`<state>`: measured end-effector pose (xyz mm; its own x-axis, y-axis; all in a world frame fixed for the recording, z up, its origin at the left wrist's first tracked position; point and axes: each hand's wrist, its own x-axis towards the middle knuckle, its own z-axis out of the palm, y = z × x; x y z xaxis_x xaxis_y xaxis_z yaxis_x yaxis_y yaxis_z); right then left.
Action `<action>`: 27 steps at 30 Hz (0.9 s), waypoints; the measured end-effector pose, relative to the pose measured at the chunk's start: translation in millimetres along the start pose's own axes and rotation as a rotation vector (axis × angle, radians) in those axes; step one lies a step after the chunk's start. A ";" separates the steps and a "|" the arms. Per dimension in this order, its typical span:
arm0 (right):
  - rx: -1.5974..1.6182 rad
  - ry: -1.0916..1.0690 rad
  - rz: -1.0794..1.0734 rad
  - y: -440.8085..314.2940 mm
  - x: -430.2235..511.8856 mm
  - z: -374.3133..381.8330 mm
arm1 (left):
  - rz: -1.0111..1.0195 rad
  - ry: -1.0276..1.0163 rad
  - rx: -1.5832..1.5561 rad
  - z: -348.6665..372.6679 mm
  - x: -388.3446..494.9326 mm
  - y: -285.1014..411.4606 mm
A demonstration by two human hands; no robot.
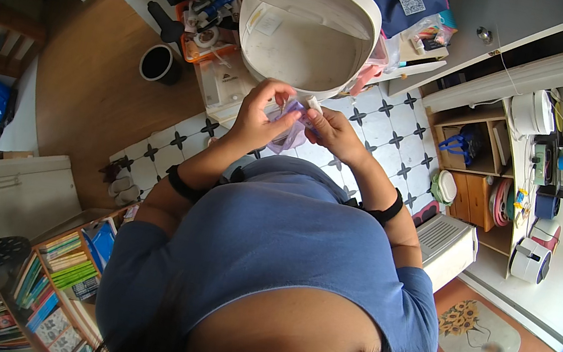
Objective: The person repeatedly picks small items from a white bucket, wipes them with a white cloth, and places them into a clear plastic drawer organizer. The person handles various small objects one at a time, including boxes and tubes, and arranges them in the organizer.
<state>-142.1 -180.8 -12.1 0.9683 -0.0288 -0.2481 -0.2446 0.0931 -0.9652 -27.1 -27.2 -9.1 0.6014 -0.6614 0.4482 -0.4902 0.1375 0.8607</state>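
Observation:
My left hand [261, 119] and my right hand [339, 134] come together in front of my body, just below the rim of a large off-white plastic box [300, 84]. Between them is a thin purple plastic packet [293, 136], its loose lower part hanging down. My left thumb presses on the packet, and the other left fingers curl above it. In my right hand a small white object [315, 105] sticks up past the thumb and index finger; its kind is unclear. The box stands with its opening towards me and has paper labels on an inner wall.
An orange basket [204, 56] of tubes and small items stands left of the box. Beyond it is a black bin with a white rim [157, 63]. A dark blue bag [403, 2] lies at the back right. Shelves [475, 118] line the right, a bookcase [75, 259] the lower left.

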 end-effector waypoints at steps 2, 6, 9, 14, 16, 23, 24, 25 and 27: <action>-0.091 -0.011 0.003 0.0 2.2 -0.4 | 0.024 -0.080 -0.005 -5.7 -0.9 -5.7; -0.309 -0.004 -0.069 -0.1 8.3 0.3 | -0.083 -0.114 0.131 -10.8 -4.1 -13.8; -0.401 0.111 -0.292 0.1 13.8 5.8 | -0.045 -0.156 0.233 -15.9 -5.7 -21.7; -1.138 0.199 -0.744 3.2 14.0 11.9 | -0.694 -0.143 -0.454 -16.5 -16.3 -38.3; -1.425 0.223 -0.803 6.6 14.6 11.7 | -0.939 -0.123 -0.877 -17.3 -20.9 -43.1; -1.529 0.235 -0.867 15.2 18.1 1.3 | -1.171 -0.176 -1.111 -26.1 -38.1 -71.5; -1.500 0.230 -0.836 14.7 16.9 -0.8 | -1.127 -0.199 -1.100 -32.3 -40.6 -82.7; -1.444 0.252 -0.790 13.2 14.7 -4.8 | -1.116 -0.179 -0.973 -42.3 -41.7 -96.8; -1.334 0.289 -0.701 9.0 7.2 -15.4 | -1.112 -0.154 -0.688 -68.6 -43.6 -128.3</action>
<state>-138.1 -195.4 -23.9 0.9005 0.1144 0.4196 0.2238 -0.9491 -0.2216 52.8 34.6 -122.4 0.3725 -0.7348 -0.5669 0.6632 -0.2165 0.7164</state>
